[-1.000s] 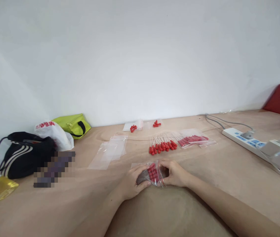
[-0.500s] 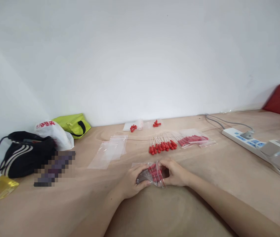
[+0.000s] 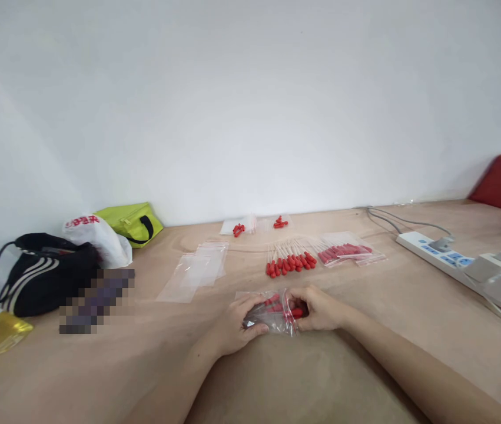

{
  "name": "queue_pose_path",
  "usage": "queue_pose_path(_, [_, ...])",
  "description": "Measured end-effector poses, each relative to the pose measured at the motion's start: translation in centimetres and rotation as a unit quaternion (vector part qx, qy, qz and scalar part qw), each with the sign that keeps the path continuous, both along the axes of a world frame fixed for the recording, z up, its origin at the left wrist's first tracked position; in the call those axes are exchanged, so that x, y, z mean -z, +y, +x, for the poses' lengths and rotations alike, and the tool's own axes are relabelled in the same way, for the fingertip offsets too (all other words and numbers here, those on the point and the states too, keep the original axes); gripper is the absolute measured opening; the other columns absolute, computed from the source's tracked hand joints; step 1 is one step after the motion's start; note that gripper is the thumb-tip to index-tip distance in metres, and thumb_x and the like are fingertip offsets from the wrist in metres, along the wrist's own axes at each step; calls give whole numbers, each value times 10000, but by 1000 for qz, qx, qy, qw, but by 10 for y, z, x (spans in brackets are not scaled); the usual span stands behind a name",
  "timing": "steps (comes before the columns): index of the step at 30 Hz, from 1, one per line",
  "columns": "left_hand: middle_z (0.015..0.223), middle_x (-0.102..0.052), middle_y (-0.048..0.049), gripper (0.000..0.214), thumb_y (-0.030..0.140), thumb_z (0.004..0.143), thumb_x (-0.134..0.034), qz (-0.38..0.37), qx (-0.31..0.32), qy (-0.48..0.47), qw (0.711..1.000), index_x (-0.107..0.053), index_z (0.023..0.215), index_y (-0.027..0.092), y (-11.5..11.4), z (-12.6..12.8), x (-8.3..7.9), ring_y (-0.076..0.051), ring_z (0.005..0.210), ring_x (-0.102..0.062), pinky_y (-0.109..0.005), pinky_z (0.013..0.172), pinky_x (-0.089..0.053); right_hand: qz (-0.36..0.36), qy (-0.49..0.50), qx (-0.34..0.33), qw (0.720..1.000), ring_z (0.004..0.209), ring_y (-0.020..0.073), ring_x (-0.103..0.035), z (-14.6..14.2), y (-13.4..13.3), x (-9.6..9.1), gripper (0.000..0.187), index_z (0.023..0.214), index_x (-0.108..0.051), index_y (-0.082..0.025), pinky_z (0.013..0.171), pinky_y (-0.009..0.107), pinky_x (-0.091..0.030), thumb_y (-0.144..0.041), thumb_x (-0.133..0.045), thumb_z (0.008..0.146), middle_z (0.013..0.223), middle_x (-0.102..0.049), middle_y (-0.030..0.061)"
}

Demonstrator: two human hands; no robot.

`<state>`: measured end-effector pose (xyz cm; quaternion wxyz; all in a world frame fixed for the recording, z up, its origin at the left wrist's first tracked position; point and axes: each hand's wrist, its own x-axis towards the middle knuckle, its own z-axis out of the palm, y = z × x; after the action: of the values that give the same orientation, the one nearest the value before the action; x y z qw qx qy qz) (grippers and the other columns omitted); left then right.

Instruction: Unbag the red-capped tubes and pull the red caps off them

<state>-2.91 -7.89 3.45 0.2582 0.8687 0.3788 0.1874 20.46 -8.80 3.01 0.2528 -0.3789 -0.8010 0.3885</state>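
A clear zip bag with a red line along its mouth lies low before me, red pieces inside it. Its left end is in the closed grip of my left hand, between thumb and fingers. At the bag's mouth, my right hand has thumb and fingers closed around a red bulb-shaped piece, which lies across the opening. Beyond my hands is a row of thin pale sticks with red bulb tips. To its right sits a filled zip bag of similar red-tipped sticks.
Flat zip bags lie left of centre. Small red pieces rest on bags by the wall. A power strip with plugs and cables is at right; a black bag, white plastic bag and green bag stand left.
My right fingers have shifted slightly right at the bag's mouth, and red pieces now show between them across the opening. My left hand has stayed in place.
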Motion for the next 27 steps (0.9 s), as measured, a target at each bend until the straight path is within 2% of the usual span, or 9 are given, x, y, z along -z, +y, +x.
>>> queue_pose_path(4, [1195, -539, -46, 464, 380, 727, -591, -1, -3, 4, 1000, -485, 1163, 262, 1, -1, 2, -217, 1094, -483, -381, 930, -378, -5, 16, 34, 999, 523, 55, -407, 9, -1, 3, 148, 698, -536, -161, 480, 167, -323, -119, -574, 562, 595, -482, -66])
queue_pose_path(9, [1208, -530, -63, 483, 384, 721, -600, -3, -9, 11, 1000, -481, 1169, 249, 2, -2, 4, -232, 1109, -472, -407, 936, -369, -89, 70, 100, 988, 580, 95, -519, 45, -3, 2, 113, 701, -595, -156, 522, 204, -404, -210, -621, 605, 656, -591, -16])
queue_pose_path(12, [1214, -523, -60, 468, 393, 728, -592, -3, -4, 6, 1000, -486, 1164, 259, 2, -2, 5, -233, 1122, -462, -411, 943, -367, -161, 101, 134, 973, 534, 106, -540, 74, -3, 3, 159, 705, -619, -158, 496, 223, -425, -260, -663, 591, 606, -610, -8])
queue_pose_path(16, [1212, -514, -70, 404, 381, 740, -578, 26, -15, -28, 999, -532, 1114, 235, 3, -3, 5, -224, 1145, -444, -391, 961, -365, -203, 197, 212, 935, 499, 116, -561, 96, -4, 3, 212, 690, -617, -165, 479, 239, -461, -290, -712, 549, 547, -602, -14])
queue_pose_path(19, [1128, -567, -67, 312, 379, 768, -540, 48, -53, -85, 994, -590, 1035, 225, 6, 3, 5, -208, 1066, -508, -373, 933, -397, -221, 282, 255, 898, 515, 114, -585, 80, -3, -1, 250, 699, -617, -167, 477, 224, -479, -315, -732, 533, 599, -618, -7])
queue_pose_path(20, [1077, -595, -63, 298, 386, 773, -533, 35, -70, -108, 991, -605, 1010, 220, 7, 7, 5, -203, 1012, -542, -368, 908, -420, -226, 307, 267, 885, 520, 113, -592, 68, -3, -2, 264, 705, -617, -166, 482, 218, -486, -320, -737, 528, 623, -626, -3])
queue_pose_path(22, [992, -636, -59, 317, 407, 763, -546, -47, -105, -168, 979, -613, 993, 199, 10, 20, 4, -194, 910, -592, -360, 849, -462, -247, 341, 267, 867, 538, 112, -604, 38, -2, -6, 292, 721, -611, -164, 491, 212, -495, -324, -749, 519, 666, -638, 2])
queue_pose_path(24, [992, -646, -73, 374, 417, 734, -585, -185, -128, -253, 941, -590, 1009, 163, 12, 35, 2, -193, 882, -610, -349, 825, -480, -257, 358, 253, 861, 532, 111, -604, 6, -1, -8, 313, 698, -592, -159, 486, 208, -491, -336, -760, 503, 648, -636, -2])
queue_pose_path(27, [998, -643, -87, 281, 368, 763, -577, -338, -155, -371, 851, -581, 917, 133, 15, 54, -3, -177, 902, -612, -311, 827, -483, -252, 359, 243, 865, 524, 119, -603, -31, 1, -11, 366, 680, -564, -149, 496, 221, -488, -396, -758, 493, 592, -626, 1])
